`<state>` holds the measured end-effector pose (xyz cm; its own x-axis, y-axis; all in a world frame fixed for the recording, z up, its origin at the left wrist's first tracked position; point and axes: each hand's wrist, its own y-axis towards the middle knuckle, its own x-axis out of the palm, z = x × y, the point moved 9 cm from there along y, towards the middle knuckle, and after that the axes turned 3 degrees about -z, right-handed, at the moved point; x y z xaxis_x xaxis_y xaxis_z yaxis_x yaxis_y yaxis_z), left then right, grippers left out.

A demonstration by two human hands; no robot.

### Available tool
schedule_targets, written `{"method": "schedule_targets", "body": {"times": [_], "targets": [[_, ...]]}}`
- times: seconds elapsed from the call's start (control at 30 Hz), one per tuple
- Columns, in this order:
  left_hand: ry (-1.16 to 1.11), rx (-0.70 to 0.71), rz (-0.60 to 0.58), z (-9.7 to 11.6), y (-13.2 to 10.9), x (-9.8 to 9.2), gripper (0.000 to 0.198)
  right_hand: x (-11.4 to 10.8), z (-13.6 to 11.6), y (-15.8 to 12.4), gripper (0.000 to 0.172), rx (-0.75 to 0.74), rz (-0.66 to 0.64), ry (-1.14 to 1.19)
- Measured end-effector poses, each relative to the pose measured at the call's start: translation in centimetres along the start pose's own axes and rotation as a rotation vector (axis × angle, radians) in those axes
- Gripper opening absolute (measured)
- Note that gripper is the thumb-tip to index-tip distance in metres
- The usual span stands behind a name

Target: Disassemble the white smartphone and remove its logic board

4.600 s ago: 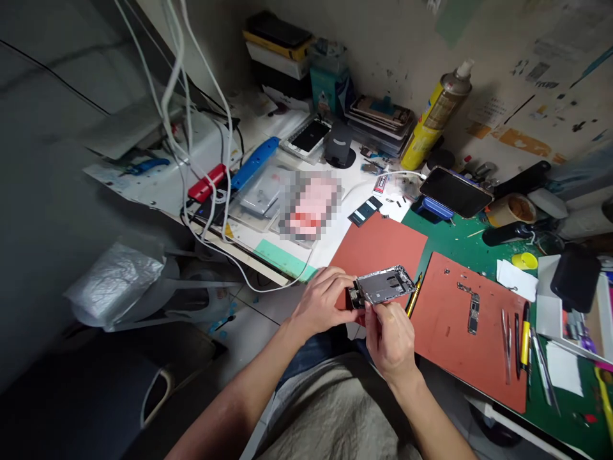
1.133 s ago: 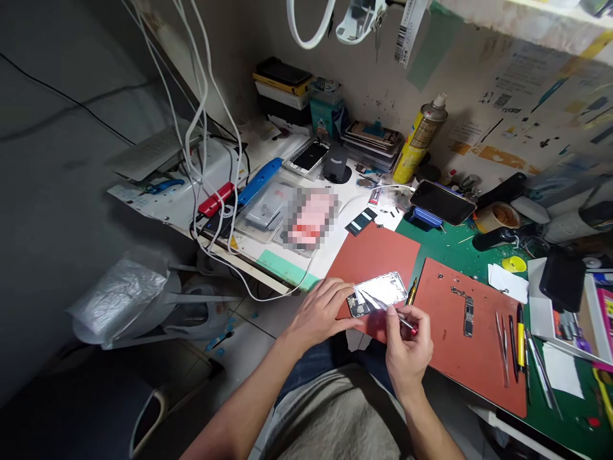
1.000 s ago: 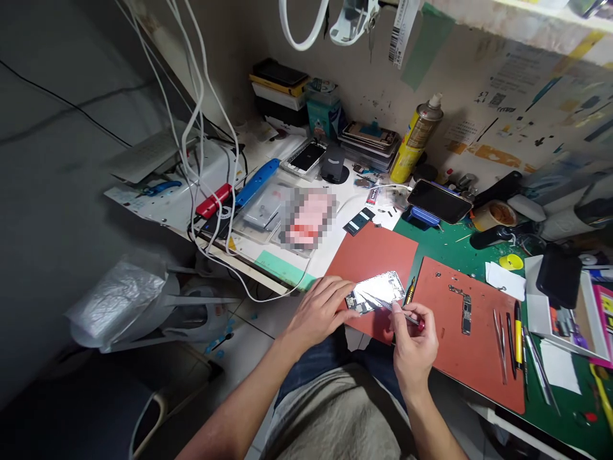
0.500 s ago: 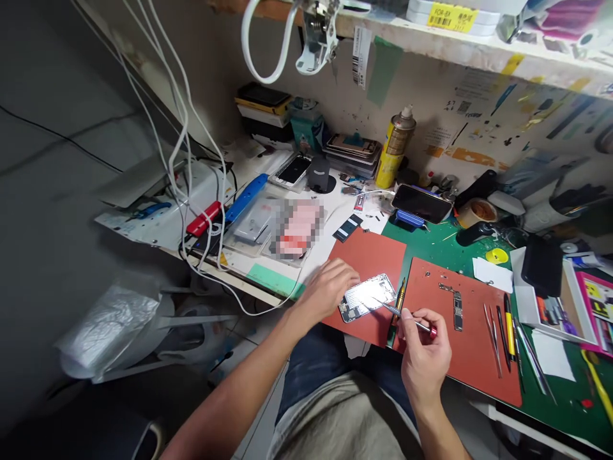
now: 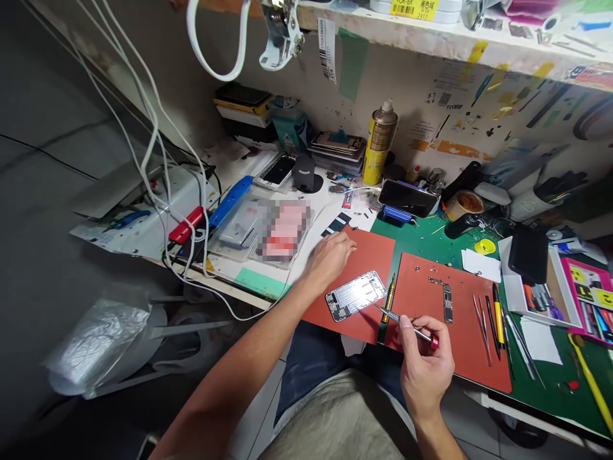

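Note:
My right hand (image 5: 426, 358) grips a precision screwdriver (image 5: 400, 317) with a red end cap. Its tip points left, near the lower right edge of an opened phone housing (image 5: 355, 296). That silvery housing lies tilted on the left red-brown mat (image 5: 373, 255), touched by neither hand. Beyond the housing, at the mat's upper left, my left hand (image 5: 332, 260) has its fingers curled together; what they hold, if anything, is hidden. Just past it lies a dark phone battery (image 5: 336, 223), partly covered by the hand. A gold screwdriver (image 5: 389, 299) rests at the mat's right edge.
On the right mat (image 5: 421, 300) lie a narrow circuit board (image 5: 447, 303), small parts and tweezers (image 5: 483, 329). A phone (image 5: 408, 197) leans on a blue stand behind. A yellow spray can (image 5: 380, 142) stands at the wall. White cables (image 5: 156, 147) hang at left.
My left hand has left the phone housing and moved up the mat towards the battery. The right hand's screwdriver tip has come off the housing's middle to its edge. The view has shifted slightly.

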<state>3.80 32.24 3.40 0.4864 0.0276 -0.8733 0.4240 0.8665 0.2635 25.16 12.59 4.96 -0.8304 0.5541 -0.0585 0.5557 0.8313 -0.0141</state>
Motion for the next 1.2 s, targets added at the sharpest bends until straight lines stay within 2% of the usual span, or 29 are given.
{"method": "schedule_targets", "body": {"times": [0.07,0.17,0.3,0.33,0.47,0.53,0.73,0.87,1.2], "targets": [[-0.006,0.001,-0.002,0.0,-0.3,-0.6,0.024,0.0,-0.3,0.0,0.036,-0.022,0.001,-0.002],[-0.01,-0.015,0.012,0.2,-1.8,-2.6,0.027,0.1,-0.6,-0.2,0.032,-0.072,-0.004,-0.024],[-0.051,-0.063,0.023,1.0,-6.6,-5.0,0.025,0.7,-0.4,-0.9,0.025,-0.162,-0.037,-0.108],[-0.068,-0.066,0.015,1.4,-8.1,-5.1,0.029,1.1,-0.3,-1.2,0.024,-0.199,-0.056,-0.143],[-0.086,-0.061,-0.054,3.6,-13.2,-3.7,0.073,3.6,-0.6,-2.4,0.015,-0.419,-0.146,-0.29],[-0.093,-0.073,-0.046,4.2,-14.3,-3.1,0.077,4.9,-0.7,-3.0,0.011,-0.521,-0.177,-0.342],[-0.062,0.006,0.049,4.9,-14.4,-3.3,0.053,7.3,-0.7,-3.6,0.01,-0.662,-0.187,-0.387],[-0.032,0.05,0.106,5.2,-14.1,-4.1,0.041,7.6,-0.2,-3.6,0.012,-0.672,-0.174,-0.39],[-0.062,0.002,0.139,5.1,-13.6,-4.8,0.031,7.7,0.1,-3.4,0.009,-0.66,-0.16,-0.41]]}}
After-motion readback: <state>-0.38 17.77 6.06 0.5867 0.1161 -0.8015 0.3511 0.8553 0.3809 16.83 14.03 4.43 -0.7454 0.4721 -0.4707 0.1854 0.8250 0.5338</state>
